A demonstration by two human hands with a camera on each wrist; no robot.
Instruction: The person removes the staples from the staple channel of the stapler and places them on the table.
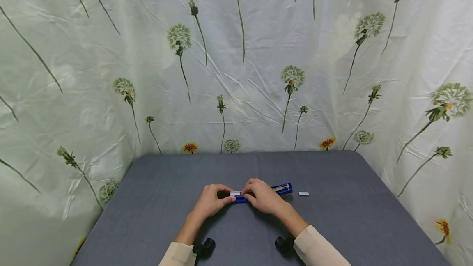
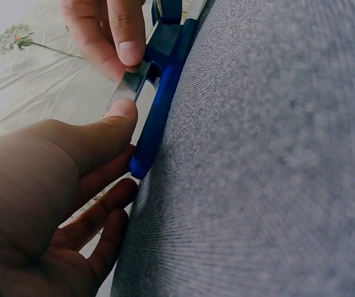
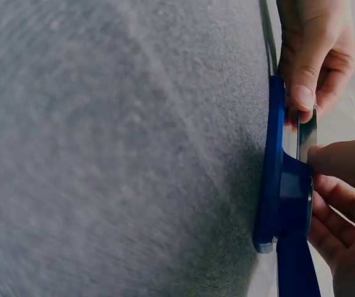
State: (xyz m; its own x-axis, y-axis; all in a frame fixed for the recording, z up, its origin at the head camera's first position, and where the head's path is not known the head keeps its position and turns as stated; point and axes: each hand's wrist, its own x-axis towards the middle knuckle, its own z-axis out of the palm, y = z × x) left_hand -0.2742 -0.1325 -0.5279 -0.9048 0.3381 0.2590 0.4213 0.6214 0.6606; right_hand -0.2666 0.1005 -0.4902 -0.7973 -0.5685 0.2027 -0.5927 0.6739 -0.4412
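A blue stapler [image 1: 284, 188] lies on the table with its top swung open toward the right. My left hand [image 1: 210, 202] pinches the front end of its metal staple channel [image 2: 123, 88] between thumb and fingers. Farther along the channel, my right hand [image 1: 263, 197] holds the stapler with thumb and fingertips; what lies just under those fingertips is hidden. The blue base [image 3: 269, 179] rests along the cloth in the right wrist view. Right of the stapler lies a small, pale, silvery strip [image 1: 304, 194] that looks like staples.
Grey cloth covers the table [image 1: 166, 175]. A pale curtain [image 1: 251, 85] printed with dandelions hangs behind it and at both sides. Black wrist-worn mounts [image 1: 205, 248] show below the hands, by the cream sleeves [image 1: 320, 246].
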